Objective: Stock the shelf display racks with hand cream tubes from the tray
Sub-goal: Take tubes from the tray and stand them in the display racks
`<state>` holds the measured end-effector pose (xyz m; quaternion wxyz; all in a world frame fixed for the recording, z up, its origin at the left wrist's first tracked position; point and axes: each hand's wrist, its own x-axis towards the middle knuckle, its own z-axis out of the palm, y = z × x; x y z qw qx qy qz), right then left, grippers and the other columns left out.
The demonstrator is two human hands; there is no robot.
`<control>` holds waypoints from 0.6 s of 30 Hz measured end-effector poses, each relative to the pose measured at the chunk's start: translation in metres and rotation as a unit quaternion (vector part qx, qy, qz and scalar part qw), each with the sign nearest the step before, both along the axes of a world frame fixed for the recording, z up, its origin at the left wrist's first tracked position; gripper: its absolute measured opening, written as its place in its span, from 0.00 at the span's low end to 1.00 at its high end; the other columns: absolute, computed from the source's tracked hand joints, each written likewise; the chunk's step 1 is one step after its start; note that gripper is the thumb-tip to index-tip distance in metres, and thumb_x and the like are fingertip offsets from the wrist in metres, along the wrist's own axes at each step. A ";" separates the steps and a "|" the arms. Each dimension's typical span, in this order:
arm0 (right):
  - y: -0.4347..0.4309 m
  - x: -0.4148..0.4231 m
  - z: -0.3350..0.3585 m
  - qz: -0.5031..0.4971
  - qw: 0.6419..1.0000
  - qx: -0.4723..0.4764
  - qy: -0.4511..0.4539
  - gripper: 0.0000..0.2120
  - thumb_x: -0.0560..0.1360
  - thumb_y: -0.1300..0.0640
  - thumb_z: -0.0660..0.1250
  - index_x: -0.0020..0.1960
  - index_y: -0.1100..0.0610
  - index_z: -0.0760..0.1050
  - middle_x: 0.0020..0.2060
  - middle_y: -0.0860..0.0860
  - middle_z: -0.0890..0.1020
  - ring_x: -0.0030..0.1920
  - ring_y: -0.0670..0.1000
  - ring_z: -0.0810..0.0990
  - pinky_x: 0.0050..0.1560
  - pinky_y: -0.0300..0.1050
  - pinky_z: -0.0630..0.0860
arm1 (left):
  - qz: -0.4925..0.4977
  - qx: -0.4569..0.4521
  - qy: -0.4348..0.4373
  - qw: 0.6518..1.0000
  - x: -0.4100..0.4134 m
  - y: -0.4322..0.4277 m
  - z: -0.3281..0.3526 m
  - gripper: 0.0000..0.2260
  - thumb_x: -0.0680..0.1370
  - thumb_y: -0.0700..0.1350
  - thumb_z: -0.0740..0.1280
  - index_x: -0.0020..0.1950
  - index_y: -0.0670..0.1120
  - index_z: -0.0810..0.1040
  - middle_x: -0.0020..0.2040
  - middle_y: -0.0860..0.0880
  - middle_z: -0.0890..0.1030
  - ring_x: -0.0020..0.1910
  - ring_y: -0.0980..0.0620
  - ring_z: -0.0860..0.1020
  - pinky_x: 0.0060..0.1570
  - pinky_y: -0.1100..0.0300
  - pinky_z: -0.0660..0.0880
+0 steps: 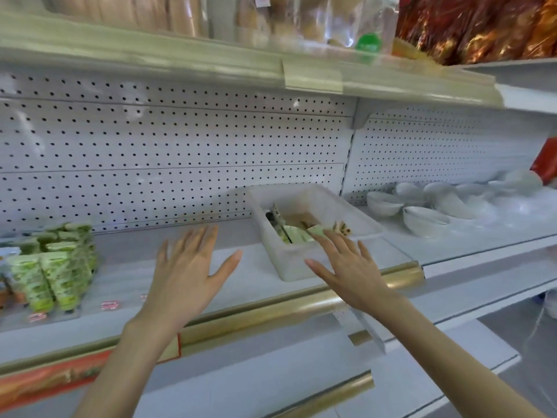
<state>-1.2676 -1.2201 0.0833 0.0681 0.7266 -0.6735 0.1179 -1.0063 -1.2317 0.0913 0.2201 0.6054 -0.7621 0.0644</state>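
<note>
Over the near wall of the tray (284,262), seen from the head camera, the right hand (349,273) reaches with straight, spread fingers, its tips at the hand cream tubes (294,234) lying inside; whether it touches one I cannot tell. Left of the tray the left hand (187,273) hovers, fingers apart, holding nothing. Far left of the tray a display rack (72,310) stands part-filled with green tubes. This looks like a fresh pick-up: next, that hand must close round one tube and lift it clear of the tray
</note>
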 end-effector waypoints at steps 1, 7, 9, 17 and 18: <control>-0.005 -0.005 0.000 0.008 1.000 -0.003 -0.001 0.39 0.71 0.30 0.36 0.75 0.48 0.53 0.75 0.47 0.57 0.75 0.49 0.53 0.73 0.54 0.49 | 0.004 0.006 -0.001 1.000 -0.006 -0.002 0.000 0.44 0.66 0.70 0.34 0.75 0.48 0.58 0.74 0.50 0.62 0.73 0.49 0.58 0.70 0.47 0.51; -0.048 -0.015 0.008 0.054 0.997 -0.018 -0.053 0.46 0.66 0.25 0.31 0.73 0.49 0.59 0.73 0.46 0.61 0.73 0.50 0.58 0.73 0.55 0.54 | 0.014 0.018 0.002 1.000 -0.027 -0.029 0.007 0.45 0.65 0.70 0.35 0.74 0.49 0.59 0.75 0.51 0.61 0.73 0.50 0.58 0.70 0.48 0.52; -0.065 -0.011 0.012 0.067 0.996 -0.017 -0.062 0.34 0.75 0.31 0.43 0.73 0.50 0.59 0.73 0.46 0.61 0.73 0.50 0.58 0.72 0.54 0.54 | 0.007 0.016 0.013 1.000 -0.033 -0.043 0.010 0.44 0.65 0.71 0.36 0.74 0.49 0.59 0.75 0.50 0.61 0.73 0.50 0.58 0.70 0.49 0.52; -0.135 -0.016 0.027 0.065 0.990 0.011 -0.125 0.28 0.78 0.40 0.53 0.73 0.54 0.61 0.73 0.50 0.62 0.70 0.54 0.64 0.68 0.52 0.63 | -0.028 0.056 0.019 0.998 -0.049 -0.113 0.014 0.41 0.69 0.71 0.40 0.76 0.50 0.55 0.76 0.50 0.58 0.74 0.50 0.56 0.72 0.48 0.49; -0.144 -0.020 0.028 0.061 0.989 0.022 -0.131 0.27 0.79 0.41 0.54 0.73 0.54 0.60 0.73 0.51 0.61 0.70 0.54 0.64 0.68 0.52 0.63 | -0.034 0.060 0.026 0.997 -0.052 -0.119 0.016 0.40 0.70 0.71 0.41 0.76 0.50 0.55 0.76 0.50 0.58 0.74 0.50 0.56 0.72 0.48 0.49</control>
